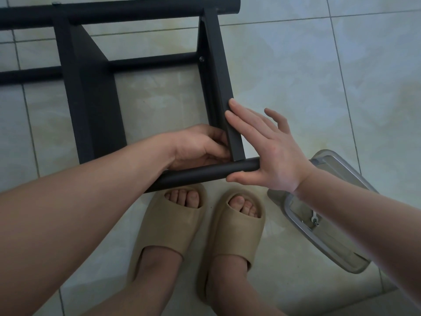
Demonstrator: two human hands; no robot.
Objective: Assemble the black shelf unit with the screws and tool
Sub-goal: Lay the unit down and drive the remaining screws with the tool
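shelf unit (pixel 91 99): 1 | hands: 2, left hand (pixel 200 147), right hand (pixel 271 151) | slippers (pixel 173 224): 2 | clear container (pixel 341 249): 1 | metal tool (pixel 315 218): 1

A: Bright?
B: Dim, cool, even light; a soft pale sheen on the floor tiles (pixel 296 71), faint shadows only.
A: Sharp?
B: Slightly soft. The black shelf unit (pixel 91 106) loses detail, and grout lines (pixel 29 124) bow near the left edge.
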